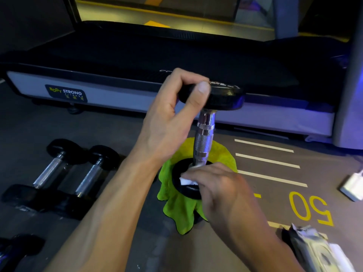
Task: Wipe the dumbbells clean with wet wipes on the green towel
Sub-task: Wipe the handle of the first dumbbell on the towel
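Treadmill [137, 61] spans far side. Green towel [176, 205] on floor [275, 173], centre. Dumbbell [204, 138] stands upright on towel. Left hand [172, 118] grips top head. Right hand [220, 191] pinches wet wipe [185, 181] against bottom head. Two dumbbells [59, 173] lie left.

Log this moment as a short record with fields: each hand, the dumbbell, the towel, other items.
left hand: grips the top head of the dumbbell
right hand: presses a white wet wipe on the lower head
dumbbell: stands on end on the green towel
other dumbbells: lying on the floor, left
wipes packet: on the floor, lower right
treadmill: behind
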The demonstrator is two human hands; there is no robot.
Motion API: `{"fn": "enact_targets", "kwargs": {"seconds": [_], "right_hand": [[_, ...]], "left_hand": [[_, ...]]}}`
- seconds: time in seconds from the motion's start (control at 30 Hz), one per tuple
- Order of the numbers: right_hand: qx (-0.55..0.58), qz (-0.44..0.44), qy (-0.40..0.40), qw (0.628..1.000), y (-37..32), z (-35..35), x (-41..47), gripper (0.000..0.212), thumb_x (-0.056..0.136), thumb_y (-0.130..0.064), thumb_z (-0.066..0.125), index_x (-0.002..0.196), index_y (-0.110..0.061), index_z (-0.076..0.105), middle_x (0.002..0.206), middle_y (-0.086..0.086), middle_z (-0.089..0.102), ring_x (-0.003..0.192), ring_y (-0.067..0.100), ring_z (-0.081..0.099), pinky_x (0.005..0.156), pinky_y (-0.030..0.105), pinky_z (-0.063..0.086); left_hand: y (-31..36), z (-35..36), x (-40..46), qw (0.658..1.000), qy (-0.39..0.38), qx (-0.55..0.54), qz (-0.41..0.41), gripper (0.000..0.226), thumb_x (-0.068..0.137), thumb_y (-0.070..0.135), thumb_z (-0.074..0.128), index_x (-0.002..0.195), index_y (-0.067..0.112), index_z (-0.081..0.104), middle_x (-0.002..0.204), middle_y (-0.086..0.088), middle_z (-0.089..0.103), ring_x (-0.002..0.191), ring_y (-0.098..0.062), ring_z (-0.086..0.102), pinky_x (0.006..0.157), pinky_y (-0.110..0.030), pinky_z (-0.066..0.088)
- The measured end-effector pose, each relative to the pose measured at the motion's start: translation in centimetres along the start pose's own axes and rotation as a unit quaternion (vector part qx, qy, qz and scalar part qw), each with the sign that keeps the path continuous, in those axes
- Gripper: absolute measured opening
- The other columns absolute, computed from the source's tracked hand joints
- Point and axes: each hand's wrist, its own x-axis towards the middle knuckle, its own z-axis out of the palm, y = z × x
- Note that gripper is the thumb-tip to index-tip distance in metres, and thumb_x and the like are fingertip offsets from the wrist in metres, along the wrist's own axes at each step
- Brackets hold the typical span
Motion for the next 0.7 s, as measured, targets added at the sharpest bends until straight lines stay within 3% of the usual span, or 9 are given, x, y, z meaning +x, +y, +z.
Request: {"fn": "enact_targets", "kwargs": {"seconds": [0.07, 0.1, 0.23, 0.3, 0.37, 0.53, 0.6, 0.7], "right_hand": [[0.077, 0.058, 0.036, 0.995, 1.3, -1.4, -0.4, 0.034, 0.096, -0.007, 0.054, 0.093, -0.032, 0.078, 0.097, -0.028, 0.076, 0.091, -0.007, 0.069, 0.079, 0.008, 0.049], [0.100, 0.109, 0.063, 0.987, 2.5, -2.2, -0.7, 0.037, 0.097, -0.005, 0.057, 0.092, -0.035, 0.078, 0.092, -0.031, 0.075, 0.090, -0.010, 0.070, 0.078, 0.007, 0.049], [-0.004, 0.204, 0.191, 0.960, 6.3, -3.5, -0.5, 0.025, 0.096, -0.013, 0.061, 0.103, -0.027, 0.080, 0.085, -0.008, 0.079, 0.079, 0.018, 0.074, 0.070, 0.031, 0.054], [0.053, 0.197, 0.174, 0.963, 5.8, -2.0, 0.5, 0.019, 0.096, -0.010, 0.065, 0.103, -0.022, 0.079, 0.085, -0.004, 0.080, 0.077, 0.013, 0.076, 0.071, 0.036, 0.060], [0.094, 0.180, 0.130, 0.970, 4.4, -0.7, 1.5, 0.014, 0.096, -0.013, 0.067, 0.097, -0.024, 0.075, 0.084, -0.012, 0.077, 0.076, 0.003, 0.073, 0.073, 0.030, 0.059], [0.201, 0.136, 0.099, 0.965, 3.5, 0.0, 1.1, 0.013, 0.094, -0.007, 0.072, 0.089, -0.020, 0.072, 0.084, -0.010, 0.075, 0.084, 0.004, 0.073, 0.077, 0.024, 0.058], [0.161, 0.112, 0.098, 0.976, 3.5, 0.1, 0.4, 0.014, 0.089, -0.009, 0.078, 0.088, -0.022, 0.077, 0.092, -0.015, 0.073, 0.093, 0.003, 0.070, 0.079, 0.013, 0.050], [0.191, 0.107, 0.095, 0.971, 3.7, 0.1, 1.0, 0.009, 0.088, -0.013, 0.081, 0.089, -0.022, 0.081, 0.091, -0.015, 0.070, 0.092, 0.004, 0.068, 0.075, 0.009, 0.043]], "left_hand": [[0.2, 0.1, 0.0, 1.000, 0.001, -0.008, -0.008, 0.025, 0.094, 0.046, 0.068, 0.109, 0.028, 0.062, 0.107, 0.010, 0.065, 0.102, -0.009, 0.061, 0.096, -0.036, 0.051], [0.2, 0.1, 0.1, 1.000, -0.002, -0.013, -0.011, 0.025, 0.093, 0.044, 0.071, 0.109, 0.027, 0.062, 0.106, 0.011, 0.065, 0.102, -0.008, 0.062, 0.096, -0.034, 0.051], [0.0, 0.1, 0.6, 0.999, -0.002, -0.029, -0.022, 0.023, 0.096, 0.034, 0.070, 0.112, 0.020, 0.063, 0.102, 0.008, 0.064, 0.097, -0.006, 0.061, 0.093, -0.028, 0.049], [-0.3, 0.3, 0.9, 0.999, 0.008, -0.031, -0.024, 0.025, 0.095, 0.036, 0.070, 0.112, 0.019, 0.063, 0.102, 0.005, 0.064, 0.096, -0.007, 0.059, 0.093, -0.030, 0.048], [-0.5, 0.5, 1.0, 0.999, 0.011, -0.033, -0.023, 0.026, 0.095, 0.037, 0.070, 0.112, 0.018, 0.063, 0.102, 0.000, 0.064, 0.096, -0.009, 0.059, 0.094, -0.034, 0.049], [-0.9, 0.3, 1.3, 0.999, 0.011, -0.048, -0.018, 0.029, 0.095, 0.037, 0.067, 0.112, 0.014, 0.063, 0.112, -0.026, 0.065, 0.099, -0.023, 0.063, 0.099, -0.048, 0.051], [-1.0, 0.4, 1.4, 0.998, 0.005, -0.067, -0.023, 0.028, 0.095, 0.035, 0.067, 0.112, 0.013, 0.062, 0.107, -0.023, 0.066, 0.099, -0.016, 0.062, 0.097, -0.042, 0.052], [-0.9, 0.8, 1.6, 0.996, -0.017, -0.081, -0.031, 0.018, 0.099, 0.025, 0.067, 0.113, 0.013, 0.062, 0.103, -0.008, 0.064, 0.095, -0.007, 0.061, 0.090, -0.023, 0.050]]}}
